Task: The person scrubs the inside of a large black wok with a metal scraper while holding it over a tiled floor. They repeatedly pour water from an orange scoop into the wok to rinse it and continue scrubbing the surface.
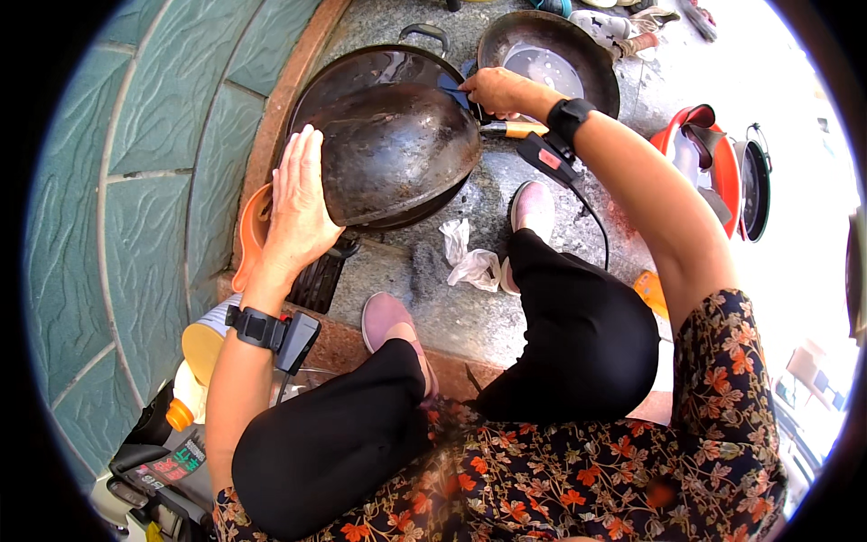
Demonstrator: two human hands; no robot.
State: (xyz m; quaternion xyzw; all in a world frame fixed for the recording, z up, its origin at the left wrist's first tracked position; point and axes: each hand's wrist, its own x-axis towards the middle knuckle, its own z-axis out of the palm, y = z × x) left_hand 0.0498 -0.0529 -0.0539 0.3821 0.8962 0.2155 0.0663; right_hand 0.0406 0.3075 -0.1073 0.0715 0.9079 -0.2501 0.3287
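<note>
A blackened wok (pixel 397 149) is tilted on its side inside a large dark basin (pixel 302 95), its sooty underside facing up. My left hand (pixel 302 203) presses along the wok's left rim, fingers straight and close together, the thumb hidden. At the wok's far right edge, my right hand (pixel 506 93) is closed on a flat dark-blue piece (pixel 456 92). Its exact kind is not clear. A wooden handle (pixel 524 129) with a metal collar lies just below that hand, at the wok's right edge. Water shines in the basin behind the wok.
Another wok (pixel 596 68) with water sits at the far right of the basin. Farther right stand a red basin (pixel 727 172) and a black pan (pixel 757 190). A tiled wall (pixel 149 199) rises at left, beside an orange container (pixel 251 237). Crumpled white plastic (pixel 474 266) lies near my feet.
</note>
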